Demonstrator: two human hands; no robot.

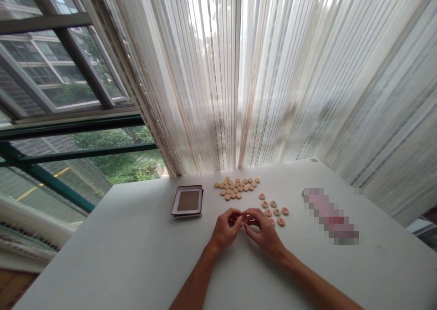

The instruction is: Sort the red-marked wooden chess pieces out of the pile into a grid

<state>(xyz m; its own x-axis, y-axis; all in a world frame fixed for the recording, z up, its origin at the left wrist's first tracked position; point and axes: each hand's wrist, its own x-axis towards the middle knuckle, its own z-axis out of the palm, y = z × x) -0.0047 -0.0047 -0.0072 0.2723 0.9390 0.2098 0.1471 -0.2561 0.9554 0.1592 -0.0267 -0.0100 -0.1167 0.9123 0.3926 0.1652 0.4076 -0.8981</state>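
My left hand point(226, 228) and my right hand point(262, 231) meet fingertip to fingertip above the white table. Both are closed in a pinch; whatever lies between the fingertips is mostly hidden by them and too small to name. Just right of my right hand lie several round wooden Chinese chess pieces point(276, 212), face up with red or dark characters. One red-marked piece point(272, 221) is partly covered by that hand. Beyond my hands, a loose cluster of similar plain-looking discs point(235, 188) lies flat, no markings visible on them.
A shallow square box with a dark red rim point(174, 206) sits left of the discs. On the right of the white table point(136, 255) lies a blurred pinkish item point(331, 216). Striped curtains point(218, 96) hang behind the table's far edge, with a window point(68, 68) at left.
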